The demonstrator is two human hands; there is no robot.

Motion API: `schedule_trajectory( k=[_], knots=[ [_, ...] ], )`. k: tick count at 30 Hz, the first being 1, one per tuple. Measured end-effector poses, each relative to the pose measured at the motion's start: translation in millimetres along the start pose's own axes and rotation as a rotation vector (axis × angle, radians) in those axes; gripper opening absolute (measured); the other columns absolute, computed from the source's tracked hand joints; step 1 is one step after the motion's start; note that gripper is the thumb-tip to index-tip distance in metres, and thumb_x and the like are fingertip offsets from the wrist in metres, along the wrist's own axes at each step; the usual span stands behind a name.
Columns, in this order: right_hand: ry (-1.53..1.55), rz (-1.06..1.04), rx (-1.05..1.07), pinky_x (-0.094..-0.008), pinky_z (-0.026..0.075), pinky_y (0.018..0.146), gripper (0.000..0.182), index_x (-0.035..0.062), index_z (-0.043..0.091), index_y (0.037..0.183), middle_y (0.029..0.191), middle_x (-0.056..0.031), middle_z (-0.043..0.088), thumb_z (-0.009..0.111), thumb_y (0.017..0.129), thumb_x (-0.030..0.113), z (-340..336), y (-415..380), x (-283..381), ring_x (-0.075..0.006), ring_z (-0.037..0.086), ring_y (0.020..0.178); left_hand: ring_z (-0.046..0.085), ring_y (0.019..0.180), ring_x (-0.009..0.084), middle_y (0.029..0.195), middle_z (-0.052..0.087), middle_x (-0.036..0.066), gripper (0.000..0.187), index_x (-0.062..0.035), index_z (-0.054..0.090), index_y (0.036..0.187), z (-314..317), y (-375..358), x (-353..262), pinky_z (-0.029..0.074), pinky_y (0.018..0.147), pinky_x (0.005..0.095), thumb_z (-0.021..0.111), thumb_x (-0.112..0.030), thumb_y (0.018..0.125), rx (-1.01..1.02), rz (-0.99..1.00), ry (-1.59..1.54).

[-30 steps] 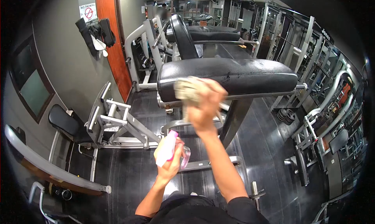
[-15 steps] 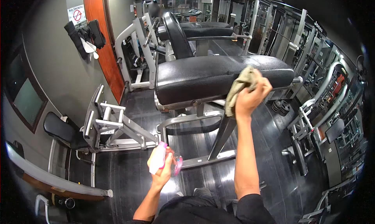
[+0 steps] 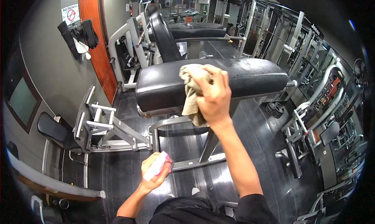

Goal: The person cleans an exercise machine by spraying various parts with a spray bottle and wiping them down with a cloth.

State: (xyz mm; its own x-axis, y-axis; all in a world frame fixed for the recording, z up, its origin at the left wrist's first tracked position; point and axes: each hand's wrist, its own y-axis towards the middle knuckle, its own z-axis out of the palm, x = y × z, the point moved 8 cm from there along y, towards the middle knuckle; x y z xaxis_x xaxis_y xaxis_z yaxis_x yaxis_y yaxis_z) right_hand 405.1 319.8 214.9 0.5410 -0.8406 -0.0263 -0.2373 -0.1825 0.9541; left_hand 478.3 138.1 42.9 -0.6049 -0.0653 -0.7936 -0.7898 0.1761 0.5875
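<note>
A crumpled khaki cloth (image 3: 192, 103) is bunched in my right hand (image 3: 215, 95), which presses it against the near side and top edge of a black padded bench (image 3: 250, 73). The cloth's loose end hangs down below the pad. Lower and to the left, my left hand (image 3: 156, 171) is wrapped round a white and pink spray bottle (image 3: 156, 166), held above the floor and apart from the bench. Most of the bottle's body is hidden by the fingers and the spray head.
The bench stands on a grey metal frame (image 3: 175, 122). A second black bench (image 3: 197, 30) lies behind it. Weight plates (image 3: 274, 109) sit on the floor at right. A grey machine (image 3: 105, 124) stands at left, near an orange door (image 3: 95, 40).
My right hand has swept the cloth leftward along the bench pad. My left hand has shifted slightly down and left with the spray bottle. The view has moved a little.
</note>
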Motion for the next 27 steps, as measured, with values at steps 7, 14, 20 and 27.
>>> schedule_trajectory(
  k=[7,14,20,27],
  knots=[
    [-0.172,0.365,-0.412,-0.0395,0.042,0.088,0.05,0.011,0.065,0.111,0.109,-0.0134,0.05,0.058,0.066,-0.01,-75,-46,-109,-0.0292,0.051,0.102,0.062,0.072,0.0158,0.086,0.063,0.011,0.026,0.002,0.058,0.1,19,6,11,0.05,0.065,0.0272,0.069,0.004,0.076,-0.192,-0.041,-0.045],
    [-0.02,0.265,-0.311,-0.0468,0.036,0.096,0.044,0.0105,0.061,0.117,0.115,-0.0191,0.046,0.064,0.074,0.007,-29,-50,-71,-0.0363,0.044,0.11,0.061,0.069,0.0127,0.091,0.062,0.011,0.033,0.0016,0.057,0.102,44,15,-1,0.051,0.064,0.0258,0.074,0.006,0.073,-0.208,-0.041,-0.123],
    [-0.17,0.067,-0.195,-0.0423,0.04,0.091,0.059,0.0268,0.057,0.123,0.122,-0.0115,0.04,0.071,0.068,0.009,-21,-58,-56,-0.0318,0.043,0.109,0.061,0.069,0.0121,0.091,0.062,0.011,0.031,0.002,0.056,0.1,75,26,-4,0.051,0.064,0.0252,0.071,0.008,0.074,-0.166,-0.061,-0.122],
    [-0.234,-0.022,-0.311,-0.0427,0.044,0.088,0.064,0.0219,0.058,0.126,0.113,-0.0137,0.046,0.065,0.067,-0.003,-82,-87,-171,-0.0322,0.05,0.104,0.061,0.066,0.012,0.089,0.061,0.011,0.024,0.0028,0.058,0.098,99,22,0,0.05,0.06,0.0246,0.066,0.01,0.077,-0.147,-0.076,-0.164]
  ],
)
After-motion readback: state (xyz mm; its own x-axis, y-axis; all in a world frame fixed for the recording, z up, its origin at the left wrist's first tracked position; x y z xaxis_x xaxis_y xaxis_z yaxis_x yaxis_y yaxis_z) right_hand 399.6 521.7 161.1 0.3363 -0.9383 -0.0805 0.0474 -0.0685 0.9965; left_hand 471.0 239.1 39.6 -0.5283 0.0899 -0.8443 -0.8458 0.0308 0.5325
